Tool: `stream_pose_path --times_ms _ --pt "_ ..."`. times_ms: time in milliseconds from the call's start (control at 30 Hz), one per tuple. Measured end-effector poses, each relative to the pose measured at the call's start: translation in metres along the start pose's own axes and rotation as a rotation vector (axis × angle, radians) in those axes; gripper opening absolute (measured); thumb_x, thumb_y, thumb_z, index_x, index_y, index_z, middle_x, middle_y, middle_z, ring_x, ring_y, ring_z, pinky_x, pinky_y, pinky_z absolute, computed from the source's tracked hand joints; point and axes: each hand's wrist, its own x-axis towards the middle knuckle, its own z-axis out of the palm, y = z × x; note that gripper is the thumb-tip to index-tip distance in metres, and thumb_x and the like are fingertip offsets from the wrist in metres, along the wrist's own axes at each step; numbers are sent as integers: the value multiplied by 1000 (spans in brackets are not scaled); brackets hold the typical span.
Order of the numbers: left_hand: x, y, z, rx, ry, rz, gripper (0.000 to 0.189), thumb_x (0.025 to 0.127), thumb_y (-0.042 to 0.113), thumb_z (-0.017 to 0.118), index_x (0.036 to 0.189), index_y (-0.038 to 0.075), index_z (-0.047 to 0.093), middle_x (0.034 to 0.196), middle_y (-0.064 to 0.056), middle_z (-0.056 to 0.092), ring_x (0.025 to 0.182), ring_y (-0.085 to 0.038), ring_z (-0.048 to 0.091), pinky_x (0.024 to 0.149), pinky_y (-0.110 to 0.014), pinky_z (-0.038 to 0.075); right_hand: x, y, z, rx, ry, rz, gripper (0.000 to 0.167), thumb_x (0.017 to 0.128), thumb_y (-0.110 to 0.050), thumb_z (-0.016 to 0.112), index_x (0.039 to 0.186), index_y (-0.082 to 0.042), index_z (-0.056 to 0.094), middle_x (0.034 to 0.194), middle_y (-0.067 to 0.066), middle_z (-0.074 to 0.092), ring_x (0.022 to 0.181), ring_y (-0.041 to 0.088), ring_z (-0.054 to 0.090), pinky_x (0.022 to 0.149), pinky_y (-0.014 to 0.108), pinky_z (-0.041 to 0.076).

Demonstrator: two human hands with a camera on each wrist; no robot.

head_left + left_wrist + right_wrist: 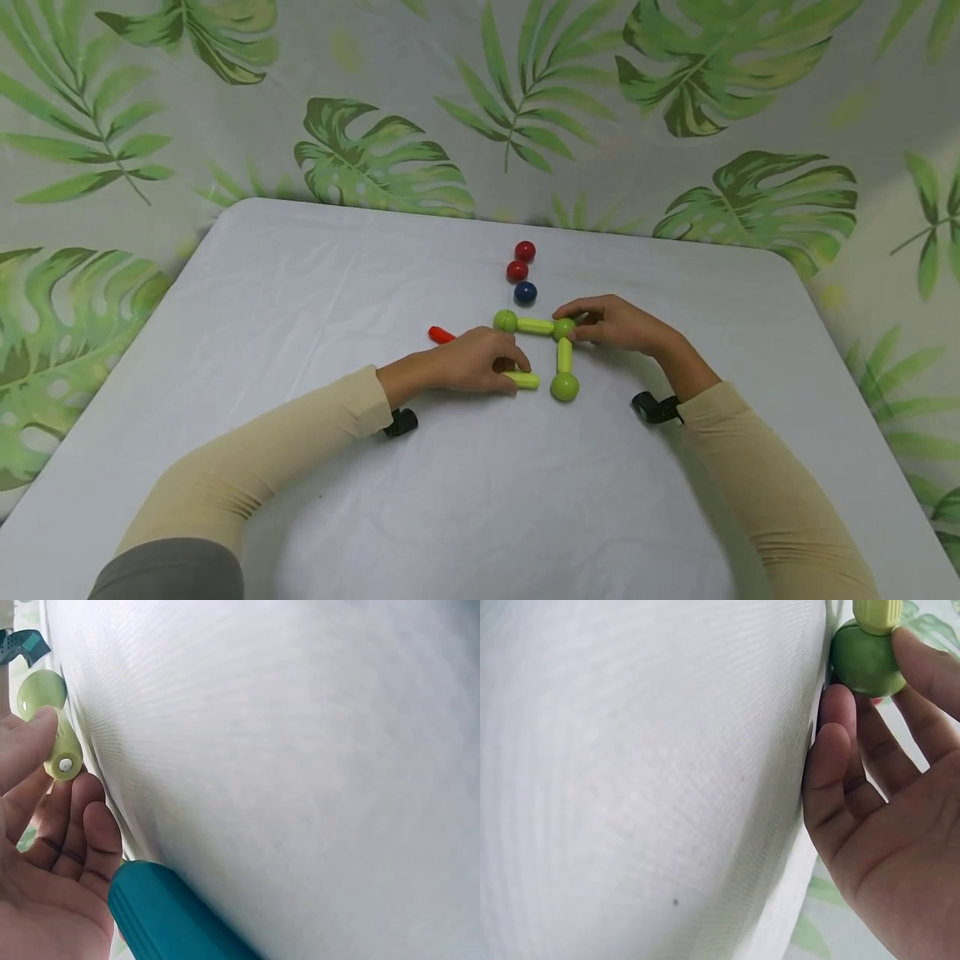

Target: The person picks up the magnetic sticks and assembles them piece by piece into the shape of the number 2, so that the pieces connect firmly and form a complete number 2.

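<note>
In the head view my left hand [480,360] pinches a yellow-green rod [523,380] between thumb and fingers. One end of this rod [64,750], with a silvery round tip, faces the left wrist camera. My right hand [617,325] holds the green corner ball [564,329], its thumb and fingertips at the ball's sides. From that ball one rod [536,327] runs left to a green ball [506,321]. A second rod [565,357] runs toward me to another green ball [565,387]. The left rod's free end points at this near ball, a small gap between them.
Beyond the green pieces lie a dark blue ball [525,292] and two red balls [517,271]. A red rod [441,335] shows partly behind my left hand. A teal ribbed rod [169,911] appears in the left wrist view. White cloth covers the table [487,500].
</note>
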Motion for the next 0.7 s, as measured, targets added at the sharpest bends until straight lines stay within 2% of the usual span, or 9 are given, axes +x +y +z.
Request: stream_pose_path --times_ms 467,700 --pt "5 4 4 20 -13 56 26 87 16 76 112 11 75 92 -1 66 82 -10 55 73 -18 46 1 0 1 -7 5 4 38 94 -26 68 131 -19 64 132 7 63 100 22 61 81 31 52" --pt "6 5 4 19 5 35 24 88 17 75 111 11 74 96 -1 68 84 -9 57 76 -18 48 1 1 1 -8 8 0 38 94 -26 68 131 -18 64 132 7 63 99 21 60 80 31 52"
